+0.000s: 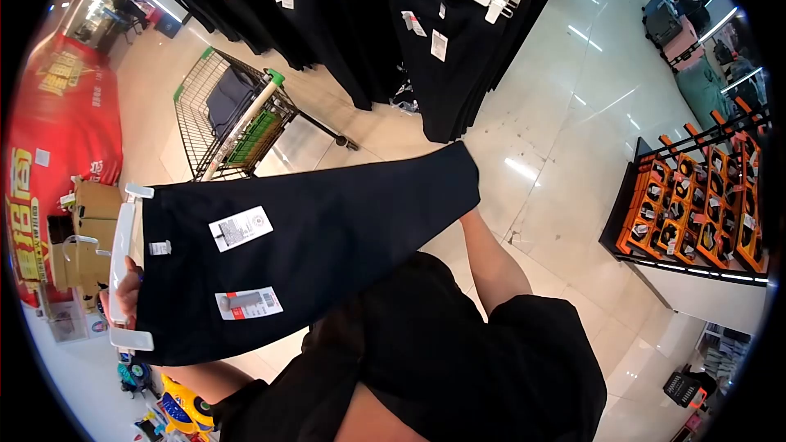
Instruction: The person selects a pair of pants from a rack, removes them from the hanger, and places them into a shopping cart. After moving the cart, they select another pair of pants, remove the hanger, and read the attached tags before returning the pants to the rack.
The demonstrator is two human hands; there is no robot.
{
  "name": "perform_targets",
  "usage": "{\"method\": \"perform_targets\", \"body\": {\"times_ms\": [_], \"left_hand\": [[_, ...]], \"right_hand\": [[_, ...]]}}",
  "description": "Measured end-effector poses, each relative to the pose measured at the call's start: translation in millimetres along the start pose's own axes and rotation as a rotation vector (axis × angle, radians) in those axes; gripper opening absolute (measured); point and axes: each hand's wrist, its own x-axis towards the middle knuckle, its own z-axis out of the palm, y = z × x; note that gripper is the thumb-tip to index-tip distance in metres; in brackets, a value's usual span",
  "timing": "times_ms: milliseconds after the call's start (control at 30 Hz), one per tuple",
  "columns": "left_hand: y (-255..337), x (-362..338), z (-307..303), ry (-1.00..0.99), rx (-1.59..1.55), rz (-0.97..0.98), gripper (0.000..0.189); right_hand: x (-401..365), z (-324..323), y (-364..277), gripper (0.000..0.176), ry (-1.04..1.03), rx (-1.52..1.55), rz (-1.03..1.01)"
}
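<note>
Stretched out sideways in front of me is a pair of black trousers [344, 221], its waist clipped to a white hanger [124, 254]. My left hand [127, 288] is closed round that hanger at the waist end. A white paper tag [240, 229] and a red-and-white tag [249, 304] lie on the cloth. My right forearm [495, 266] reaches up to the narrow leg end; the right hand itself is hidden behind the cloth, so its fingers do not show.
Black trousers [446, 57] hang on white hangers ahead. A shopping cart [214, 127] with folded dark cloth stands ahead left. An orange display rack [692, 205] is at right. Cardboard boxes [97, 205] and a red banner [70, 123] are at left.
</note>
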Motion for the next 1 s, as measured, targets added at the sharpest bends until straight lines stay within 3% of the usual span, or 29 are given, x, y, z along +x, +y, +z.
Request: {"method": "perform_targets", "body": {"times_ms": [200,400,467,667,767,900,1000], "left_hand": [[-3,-10,-10,0.026,-0.006,-0.022,0.066],[-25,-11,-18,0.025,-0.048,-0.068,0.066],[-31,-9,-19,0.021,-0.062,-0.082,0.066],[-32,-4,-21,-0.03,-0.06,-0.099,0.066],[-25,0,-21,-0.031,-0.053,-0.114,0.066],[-25,5,-21,-0.043,-0.063,-0.127,0.066],[-27,3,-19,-0.042,-0.075,-0.141,0.066]], "right_hand": [[16,-52,-48,0.061,0.338,0.356,-0.11],[-61,-143,-155,0.06,0.499,0.668,-0.495],[-84,-148,-169,0.06,0.492,0.655,-0.582],[-23,-115,-145,0.059,0.526,0.682,-0.511],[-38,-123,-159,0.059,0.488,0.709,-0.502],[-63,-139,-196,0.057,0.508,0.496,-0.349],[-83,-156,-212,0.051,0.502,0.411,-0.548]]}}
